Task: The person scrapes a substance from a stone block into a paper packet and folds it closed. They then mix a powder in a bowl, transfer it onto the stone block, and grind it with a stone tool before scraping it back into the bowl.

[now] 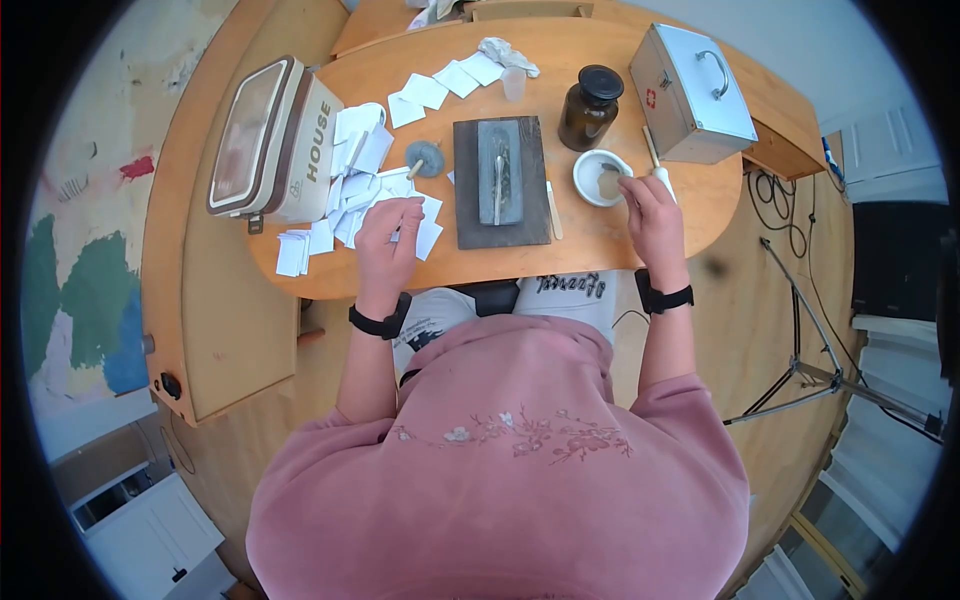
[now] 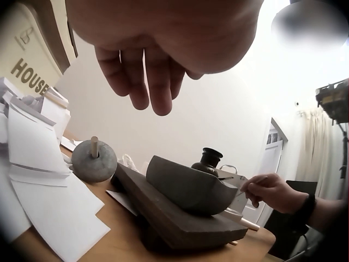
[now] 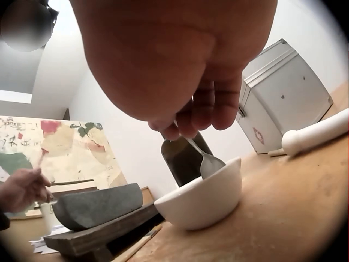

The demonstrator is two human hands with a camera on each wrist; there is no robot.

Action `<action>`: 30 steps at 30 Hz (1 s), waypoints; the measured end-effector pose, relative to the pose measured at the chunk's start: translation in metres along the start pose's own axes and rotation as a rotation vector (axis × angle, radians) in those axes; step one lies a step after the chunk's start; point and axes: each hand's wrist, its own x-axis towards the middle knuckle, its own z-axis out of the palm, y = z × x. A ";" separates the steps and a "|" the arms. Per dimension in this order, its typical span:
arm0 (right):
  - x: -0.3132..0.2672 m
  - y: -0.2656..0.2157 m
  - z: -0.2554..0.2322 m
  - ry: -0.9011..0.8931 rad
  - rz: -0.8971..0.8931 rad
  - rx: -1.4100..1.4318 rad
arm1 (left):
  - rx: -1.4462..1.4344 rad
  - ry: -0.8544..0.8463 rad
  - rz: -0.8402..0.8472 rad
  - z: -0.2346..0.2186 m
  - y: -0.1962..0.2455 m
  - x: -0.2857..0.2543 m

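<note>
In the head view my right hand [image 1: 655, 222] is at the front of a white bowl [image 1: 600, 178]. The right wrist view shows its fingers pinching a metal spoon [image 3: 210, 165], whose bowl end dips inside the white bowl [image 3: 202, 202]. My left hand [image 1: 388, 245] hovers above the table's front left, beside white paper pieces [image 1: 355, 195], its fingers loosely bent and holding nothing visible. Between the hands, a grey stone trough [image 1: 502, 172] rests on a dark board [image 1: 470, 215], with a thin metal tool [image 1: 498, 180] in it.
A grey disc with a wooden stick [image 1: 425, 158] lies left of the board, and a wooden stick [image 1: 554, 212] right of it. Behind stand a brown jar [image 1: 588, 110], a clear cup [image 1: 513, 84] and a metal case [image 1: 690, 95]. The HOUSE box [image 1: 290, 145] stands at left.
</note>
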 end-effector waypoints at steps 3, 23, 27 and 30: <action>-0.009 -0.013 0.000 0.006 -0.012 0.024 | -0.025 0.010 0.012 0.009 -0.002 -0.006; -0.026 -0.030 0.014 0.096 0.077 -0.045 | -0.119 -0.030 -0.070 0.010 -0.011 -0.018; -0.024 -0.020 0.003 0.202 0.012 -0.113 | -0.141 -0.035 -0.104 0.010 -0.007 -0.017; -0.033 -0.017 0.006 0.152 0.013 -0.097 | -0.150 -0.039 -0.103 0.012 -0.009 -0.019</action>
